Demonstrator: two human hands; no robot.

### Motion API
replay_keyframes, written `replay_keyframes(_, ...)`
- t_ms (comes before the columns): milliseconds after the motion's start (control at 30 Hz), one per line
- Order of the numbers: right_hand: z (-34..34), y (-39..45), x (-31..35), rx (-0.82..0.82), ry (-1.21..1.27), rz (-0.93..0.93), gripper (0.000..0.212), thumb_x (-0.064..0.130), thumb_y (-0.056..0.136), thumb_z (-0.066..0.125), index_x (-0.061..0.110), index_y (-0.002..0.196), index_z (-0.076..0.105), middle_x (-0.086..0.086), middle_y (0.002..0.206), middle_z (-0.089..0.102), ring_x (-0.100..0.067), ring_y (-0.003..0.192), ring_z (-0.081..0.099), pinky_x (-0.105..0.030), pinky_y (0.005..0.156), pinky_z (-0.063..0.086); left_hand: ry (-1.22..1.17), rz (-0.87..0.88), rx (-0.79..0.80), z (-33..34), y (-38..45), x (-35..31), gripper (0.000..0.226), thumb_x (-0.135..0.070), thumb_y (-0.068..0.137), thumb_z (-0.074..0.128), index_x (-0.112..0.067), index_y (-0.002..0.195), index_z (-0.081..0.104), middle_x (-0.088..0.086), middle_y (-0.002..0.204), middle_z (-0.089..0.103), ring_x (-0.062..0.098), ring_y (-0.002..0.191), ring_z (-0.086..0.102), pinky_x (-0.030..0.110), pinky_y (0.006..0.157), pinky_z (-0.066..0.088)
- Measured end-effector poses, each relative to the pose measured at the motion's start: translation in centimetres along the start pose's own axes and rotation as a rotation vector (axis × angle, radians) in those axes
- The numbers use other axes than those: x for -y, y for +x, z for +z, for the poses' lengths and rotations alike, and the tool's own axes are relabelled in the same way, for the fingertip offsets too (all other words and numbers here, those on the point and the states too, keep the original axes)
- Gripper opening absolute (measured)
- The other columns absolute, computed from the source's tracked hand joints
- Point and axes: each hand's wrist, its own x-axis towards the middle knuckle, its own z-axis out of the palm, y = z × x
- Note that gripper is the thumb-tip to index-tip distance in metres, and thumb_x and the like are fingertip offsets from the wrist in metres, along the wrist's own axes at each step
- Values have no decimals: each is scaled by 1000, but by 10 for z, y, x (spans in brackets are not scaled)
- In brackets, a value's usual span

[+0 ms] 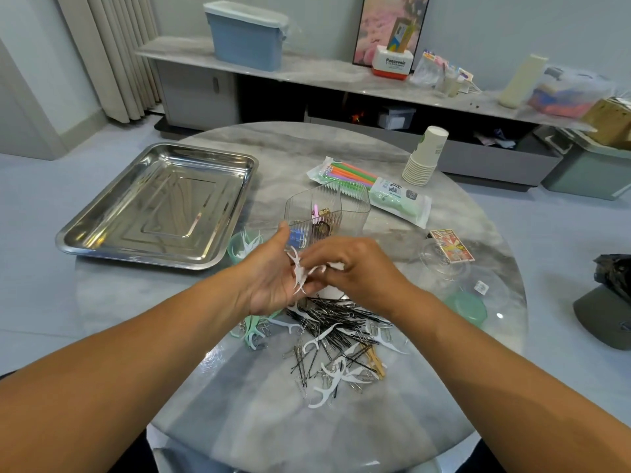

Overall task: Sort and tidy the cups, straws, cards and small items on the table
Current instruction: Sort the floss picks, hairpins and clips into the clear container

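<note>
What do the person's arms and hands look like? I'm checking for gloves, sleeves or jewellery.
Both forearms are bare as far as the picture shows, with no sleeves. The left hand and right hand wear no gloves, and no watch, ring or wristband shows.

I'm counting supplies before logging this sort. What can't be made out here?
Head view only:
- Floss picks held by the left hand: count hidden by the right hand.
- Clear organizer: contents too small, partly behind the hands.
- Card pack: print blurred.
- Straw bag: count unreadable.
</note>
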Motion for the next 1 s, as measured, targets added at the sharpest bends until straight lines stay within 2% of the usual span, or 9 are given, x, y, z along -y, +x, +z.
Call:
replay_keyframes(100, 1, 1, 5, -39, -13, -2, 26, -6, 84, 76, 7, 105, 79, -6, 105, 77, -17, 93, 74, -34, 84, 60, 15, 16, -27, 1, 0, -1, 93, -73, 96, 21, 8, 120, 59, 20, 88, 69, 27, 72, 71, 35, 60, 63)
replay_keyframes(200, -7, 12, 11, -228, 331, 298, 19, 5, 92, 71, 7, 110, 76, -1, 98, 76, -9, 86, 72, -25, 79, 58, 8, 47, -96, 0, 1, -1, 86, -72, 97, 24, 3, 121, 59, 19, 95, 63, 27, 80, 68, 38, 73, 63)
replay_keyframes(300, -15, 18, 14, -127, 645, 590, 12, 7, 94, 69, 2, 105, 73, -14, 83, 75, -16, 70, 71, -21, 61, 57, 6, 51, -55, 0, 0, 1, 87, -74, 97, 21, -1, 119, 64, 17, 94, 65, 25, 85, 67, 35, 79, 60)
replay_keyframes(400, -5, 13, 18, -29, 648, 761, 23, 6, 86, 78, -4, 105, 68, -27, 82, 74, -26, 63, 71, -22, 51, 57, 17, 38, 5, 2, -2, 3, 94, -76, 96, 18, 2, 119, 65, 18, 86, 68, 24, 72, 66, 31, 63, 62)
replay_keyframes(567, 13, 16, 22, -198, 525, 723, 29, 20, 85, 83, 2, 93, 62, -17, 71, 74, -23, 57, 71, -29, 51, 57, -100, 99, 91, 6, -5, 6, 93, -73, 97, 25, 11, 116, 60, 20, 84, 72, 27, 72, 71, 34, 66, 61)
replay_keyframes(733, 20, 12, 31, -263, 296, 681, 32, 38, 87, 79, 13, 84, 59, 2, 71, 74, -15, 59, 71, -38, 53, 60, -216, 271, -117, 6, -4, 3, 45, -48, 99, 53, -3, 100, 56, 12, 81, 67, 21, 69, 72, 35, 72, 65)
replay_keyframes(833, 34, 8, 35, -240, 300, 635, 24, 33, 85, 81, 16, 82, 65, 15, 69, 70, -1, 64, 69, -26, 54, 58, -247, 316, -250, 12, -2, 4, 33, -37, 98, 62, -5, 96, 54, 8, 72, 61, 16, 56, 67, 30, 54, 61)
replay_keyframes(933, 43, 8, 36, -276, 291, 560, 11, 20, 86, 78, 19, 77, 73, 25, 70, 69, 20, 84, 63, -4, 65, 47, -293, 343, -282, 19, 0, 4, 31, -33, 101, 58, -4, 106, 50, 10, 84, 58, 21, 77, 67, 32, 53, 60)
replay_keyframes(1000, 46, 6, 36, -308, 289, 546, 9, 17, 86, 77, 20, 78, 76, 23, 90, 73, 18, 98, 63, -8, 79, 50, -312, 349, -280, 22, 1, 4, 35, -36, 101, 56, -3, 109, 48, 10, 88, 54, 21, 83, 65, 32, 54, 61)
